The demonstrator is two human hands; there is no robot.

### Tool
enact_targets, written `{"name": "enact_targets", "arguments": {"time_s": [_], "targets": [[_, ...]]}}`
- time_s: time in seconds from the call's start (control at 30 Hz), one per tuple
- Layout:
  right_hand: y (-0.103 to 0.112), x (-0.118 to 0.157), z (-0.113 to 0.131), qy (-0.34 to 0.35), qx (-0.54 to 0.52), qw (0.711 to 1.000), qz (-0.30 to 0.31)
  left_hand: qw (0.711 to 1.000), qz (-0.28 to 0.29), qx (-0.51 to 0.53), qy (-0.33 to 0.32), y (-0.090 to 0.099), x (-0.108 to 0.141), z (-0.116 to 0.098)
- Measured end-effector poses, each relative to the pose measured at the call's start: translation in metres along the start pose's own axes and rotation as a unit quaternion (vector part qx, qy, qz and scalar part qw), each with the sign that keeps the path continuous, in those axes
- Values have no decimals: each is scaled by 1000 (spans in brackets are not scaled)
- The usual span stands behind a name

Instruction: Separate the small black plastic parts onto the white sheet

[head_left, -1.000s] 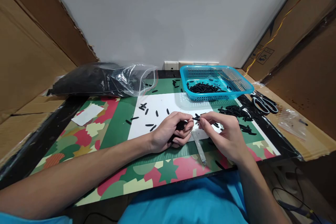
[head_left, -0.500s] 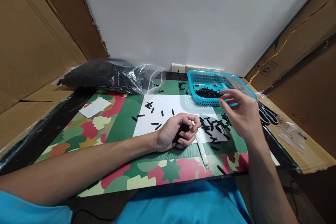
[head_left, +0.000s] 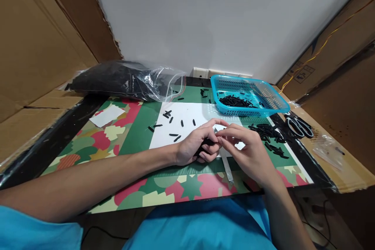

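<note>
Fingers [head_left: 240, 133] above patterned mat [head_left: 139, 125], pale wall [head_left: 190, 19], brown cardboard [head_left: 43, 27]

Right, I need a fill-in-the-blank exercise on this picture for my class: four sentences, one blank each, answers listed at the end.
1. The left hand is curled around a clump of small ____ pieces.
2. Seen from the wearer's seat, the plastic bag lies to the ____ of the basket.
3. The large plain sheet on the patterned mat is coloured ____.
4. From that same seat, the scissors lie to the ____ of the basket.

Missing words: black; left; white; right.
</note>
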State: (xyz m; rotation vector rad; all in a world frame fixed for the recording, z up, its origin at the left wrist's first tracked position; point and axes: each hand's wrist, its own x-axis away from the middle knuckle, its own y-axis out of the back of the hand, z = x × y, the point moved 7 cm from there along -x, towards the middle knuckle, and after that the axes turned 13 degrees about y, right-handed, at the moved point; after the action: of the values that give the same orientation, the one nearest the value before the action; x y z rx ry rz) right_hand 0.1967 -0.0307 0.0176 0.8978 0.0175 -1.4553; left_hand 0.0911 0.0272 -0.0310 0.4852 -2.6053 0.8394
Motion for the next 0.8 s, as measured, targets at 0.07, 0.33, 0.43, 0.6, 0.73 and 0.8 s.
{"name": "enact_targets", "arguments": {"time_s": [0.07,0.33,0.43,0.6,0.73,0.8], "targets": [[-2,2,-5,-18,-35,999,-2,1000,11,-6,-2,-1,0,0],[-6,8,-22,-96,-140,985,-41,1000,-9,-26,8,-4,2,-1],[-8,10,-25,-117,-159,979,-51,999,-12,-34,-1,-4,2,-2],[-1,15,-26,-134,-170,973,-85,998,-25,-53,-22,-2,1,-1],[9,17,-26,-136,-160,972,-104,998,-19,-62,-23,-4,0,-1],[13,17,-26,-137,-159,972,-107,998,-8,-63,-22,-5,-1,0]]}}
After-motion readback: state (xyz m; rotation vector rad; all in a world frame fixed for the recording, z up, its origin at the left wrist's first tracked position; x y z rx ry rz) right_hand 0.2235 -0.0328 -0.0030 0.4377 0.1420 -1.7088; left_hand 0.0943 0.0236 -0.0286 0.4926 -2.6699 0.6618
